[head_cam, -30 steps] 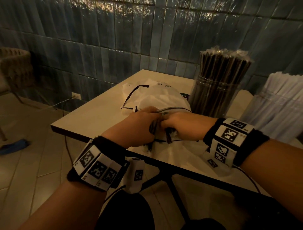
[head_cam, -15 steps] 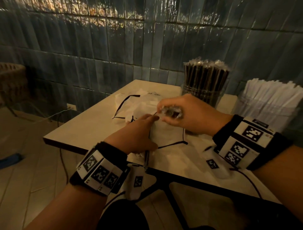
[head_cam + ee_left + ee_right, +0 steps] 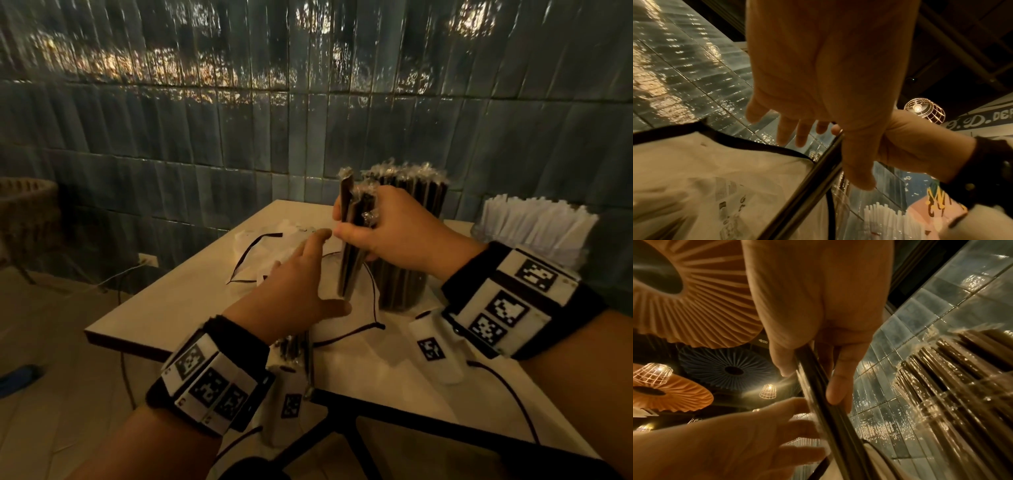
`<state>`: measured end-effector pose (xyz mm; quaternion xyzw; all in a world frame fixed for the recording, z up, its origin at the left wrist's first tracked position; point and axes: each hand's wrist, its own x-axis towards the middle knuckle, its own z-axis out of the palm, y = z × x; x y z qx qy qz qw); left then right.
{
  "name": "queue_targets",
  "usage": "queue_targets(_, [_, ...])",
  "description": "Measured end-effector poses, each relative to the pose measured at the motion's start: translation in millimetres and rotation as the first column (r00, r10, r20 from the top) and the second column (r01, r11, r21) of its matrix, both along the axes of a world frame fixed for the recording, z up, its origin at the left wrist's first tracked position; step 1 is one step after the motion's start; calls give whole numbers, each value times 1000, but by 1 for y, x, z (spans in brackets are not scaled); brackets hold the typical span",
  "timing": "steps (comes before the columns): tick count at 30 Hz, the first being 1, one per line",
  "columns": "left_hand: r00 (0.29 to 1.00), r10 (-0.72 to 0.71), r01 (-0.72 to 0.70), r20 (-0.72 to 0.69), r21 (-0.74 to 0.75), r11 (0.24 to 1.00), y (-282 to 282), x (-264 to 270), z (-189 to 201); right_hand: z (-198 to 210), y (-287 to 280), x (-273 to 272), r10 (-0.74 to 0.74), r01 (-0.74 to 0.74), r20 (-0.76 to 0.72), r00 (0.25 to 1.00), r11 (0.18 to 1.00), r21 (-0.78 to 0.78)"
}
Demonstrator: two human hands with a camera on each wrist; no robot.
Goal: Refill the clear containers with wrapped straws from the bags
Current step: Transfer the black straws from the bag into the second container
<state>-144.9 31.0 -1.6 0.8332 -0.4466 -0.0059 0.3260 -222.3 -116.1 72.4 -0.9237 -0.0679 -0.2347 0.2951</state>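
My right hand (image 3: 356,228) grips a small bundle of black wrapped straws (image 3: 348,246), held almost upright above the white bag (image 3: 274,255), just left of the clear container of black straws (image 3: 407,240). The same bundle of straws (image 3: 830,402) runs between thumb and fingers in the right wrist view. My left hand (image 3: 308,270) hovers with straight, spread fingers over the bag (image 3: 705,178), next to the straws (image 3: 807,186), holding nothing. A second clear container with white wrapped straws (image 3: 534,233) stands at the far right.
The beige table (image 3: 164,308) stands against a dark tiled wall (image 3: 239,137). More black straws (image 3: 294,346) lie near the table's front edge under my left wrist. A wicker chair (image 3: 27,212) is at the far left on the tiled floor.
My right hand has lifted the bundle of black straws out of the bag and turned it upright beside the black-straw container. My left hand let go and opened over the bag.
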Motion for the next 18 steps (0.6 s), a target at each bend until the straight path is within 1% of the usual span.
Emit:
queue_targets(3, [996, -84, 81, -17, -133, 988, -9, 1, 6, 8, -1, -2, -10, 9, 48, 999, 1000, 18])
queue_targets(5, [988, -142, 127, -55, -211, 969, -14, 1, 11, 14, -2, -4, -19, 17, 74, 997, 1000, 21])
queue_targets(8, [968, -233, 200, -88, -284, 938, -26, 2, 16, 23, -3, -7, -53, 55, 82, 995, 998, -16])
queue_targets(13, [975, -212, 173, -64, -375, 911, -46, 3, 23, 27, -5, -7, -91, 96, 111, 990, 995, -41])
queue_targets(16, [978, -201, 157, -59, -426, 891, -55, 5, 27, 30, -7, -7, -143, 158, 186, 972, 985, -65])
queue_targets(18, [977, -207, 165, -49, -436, 885, -59, 4, 32, 32, -6, -8, -140, 163, 271, 952, 985, -62])
